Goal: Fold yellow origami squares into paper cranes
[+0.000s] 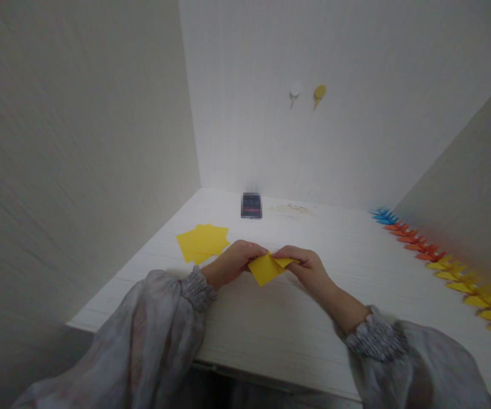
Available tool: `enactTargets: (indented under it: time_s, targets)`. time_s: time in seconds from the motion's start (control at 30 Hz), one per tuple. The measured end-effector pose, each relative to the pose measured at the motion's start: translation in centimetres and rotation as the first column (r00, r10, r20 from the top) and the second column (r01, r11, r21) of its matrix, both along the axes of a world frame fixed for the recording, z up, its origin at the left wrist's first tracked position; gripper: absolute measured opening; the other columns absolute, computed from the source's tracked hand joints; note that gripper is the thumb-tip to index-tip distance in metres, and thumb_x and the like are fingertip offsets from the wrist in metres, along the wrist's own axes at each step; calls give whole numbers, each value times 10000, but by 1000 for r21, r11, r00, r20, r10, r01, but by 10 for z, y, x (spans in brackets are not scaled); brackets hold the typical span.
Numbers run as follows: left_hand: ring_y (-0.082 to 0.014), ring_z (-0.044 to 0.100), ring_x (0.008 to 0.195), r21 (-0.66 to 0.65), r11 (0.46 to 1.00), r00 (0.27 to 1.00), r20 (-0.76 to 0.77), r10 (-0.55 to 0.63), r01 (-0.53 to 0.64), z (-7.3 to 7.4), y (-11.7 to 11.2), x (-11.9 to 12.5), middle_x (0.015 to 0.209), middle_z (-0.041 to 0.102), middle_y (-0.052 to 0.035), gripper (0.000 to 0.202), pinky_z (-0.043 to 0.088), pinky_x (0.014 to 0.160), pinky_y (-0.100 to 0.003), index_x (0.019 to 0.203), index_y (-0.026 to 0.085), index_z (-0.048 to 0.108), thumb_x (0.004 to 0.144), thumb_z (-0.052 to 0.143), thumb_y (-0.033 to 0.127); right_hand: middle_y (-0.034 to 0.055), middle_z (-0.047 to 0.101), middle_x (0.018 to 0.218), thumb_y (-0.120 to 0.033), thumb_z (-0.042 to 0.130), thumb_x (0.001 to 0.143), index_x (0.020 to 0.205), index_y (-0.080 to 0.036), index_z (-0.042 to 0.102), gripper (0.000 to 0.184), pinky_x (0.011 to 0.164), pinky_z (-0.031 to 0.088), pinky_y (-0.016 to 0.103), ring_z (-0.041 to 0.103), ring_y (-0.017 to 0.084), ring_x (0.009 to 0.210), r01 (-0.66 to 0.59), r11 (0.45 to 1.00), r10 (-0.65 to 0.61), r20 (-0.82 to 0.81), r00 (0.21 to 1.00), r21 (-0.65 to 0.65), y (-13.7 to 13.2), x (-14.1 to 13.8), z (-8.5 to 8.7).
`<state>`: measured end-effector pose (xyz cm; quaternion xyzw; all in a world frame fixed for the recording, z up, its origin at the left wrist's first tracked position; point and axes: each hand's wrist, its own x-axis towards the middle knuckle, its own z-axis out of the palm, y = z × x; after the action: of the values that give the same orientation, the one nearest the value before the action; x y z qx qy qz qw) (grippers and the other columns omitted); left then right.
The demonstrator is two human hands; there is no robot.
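pinching folded paper [264,270] with left grip [239,257] and right grip [305,260], four o'clock from sheets [203,241]; could skew if tugged unevenly.

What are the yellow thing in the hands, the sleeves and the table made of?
The folded yellow piece looks like thin matte paper, with straight edges and folds. The sleeves seem soft, dull fabric, puffed and gathered; fibre unclear. The table could be wood or laminate, matte white with faint grain lines.

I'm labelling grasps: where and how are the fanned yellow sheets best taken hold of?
Probably pinch a jutting right-hand corner of the yellow sheets, coming from the right: they lie flat and fanned, and the left hand is on that side.
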<state>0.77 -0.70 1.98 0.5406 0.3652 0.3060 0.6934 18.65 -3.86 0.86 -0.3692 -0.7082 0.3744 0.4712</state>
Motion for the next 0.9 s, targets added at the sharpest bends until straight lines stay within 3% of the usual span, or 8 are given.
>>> enactTargets:
  time_s: [0.3, 0.43, 0.53, 0.67, 0.73, 0.83, 0.9]
  targets:
    - [-105, 498, 584, 41, 999, 998, 61, -32, 29, 2, 0, -1, 655, 592, -24, 146, 365, 525, -211, 684, 134, 655, 666, 566, 249, 40, 625, 812, -208, 519, 766, 864, -245, 673, 186, 670, 456, 304, 584, 164, 740, -28, 991, 21, 54, 998, 132, -2, -3, 6]
    - [-103, 501, 548, -22, 1000, 1000, 8, -20, 20, 2, 0, 0, 616, 588, -28, 150, 352, 512, -213, 657, 131, 644, 636, 616, 276, 38, 614, 824, -188, 516, 768, 880, -244, 664, 194, 685, 448, 302, 581, 163, 760, -61, 991, 55, 49, 997, 122, -4, -3, 8]
    - [-94, 486, 516, 7, 1000, 1000, -6, 14, -14, 0, 2, -1, 584, 576, -16, 158, 335, 494, -211, 643, 138, 635, 631, 624, 296, 43, 599, 856, -220, 514, 769, 928, -236, 650, 209, 711, 438, 306, 567, 168, 794, -95, 991, 90, 55, 994, 92, -5, -2, 10]
    - [-102, 505, 530, 114, 988, 992, -56, 116, -109, -4, 4, -1, 600, 592, -12, 190, 359, 516, -220, 670, 143, 629, 632, 620, 329, 51, 592, 898, -290, 516, 772, 917, -210, 643, 208, 722, 426, 295, 548, 171, 844, -80, 996, 80, -6, 997, -24, -2, -5, 7]
    - [-109, 522, 550, 166, 977, 985, -88, 147, -131, -4, 5, -1, 616, 602, -14, 205, 378, 536, -227, 681, 137, 623, 636, 613, 337, 32, 601, 814, -304, 538, 762, 888, -204, 627, 184, 651, 430, 268, 557, 144, 748, 13, 990, -22, -63, 998, -144, 2, -8, 1]
    - [-111, 533, 557, 219, 965, 978, -118, 171, -142, -3, 4, -1, 629, 610, -15, 224, 391, 540, -229, 700, 126, 615, 641, 600, 342, -32, 562, 620, -314, 638, 674, 932, -206, 571, 287, 541, 409, 239, 529, 107, 553, 94, 956, -133, -128, 983, -276, 9, -11, -9]
    - [-112, 539, 560, 227, 963, 977, -123, 174, -143, -3, 3, -1, 638, 614, -18, 235, 398, 537, -229, 706, 122, 607, 642, 595, 348, -16, 579, 597, -347, 633, 671, 789, -174, 592, 213, 522, 406, 239, 528, 105, 520, 91, 932, -140, -119, 983, -351, 13, -12, -15]
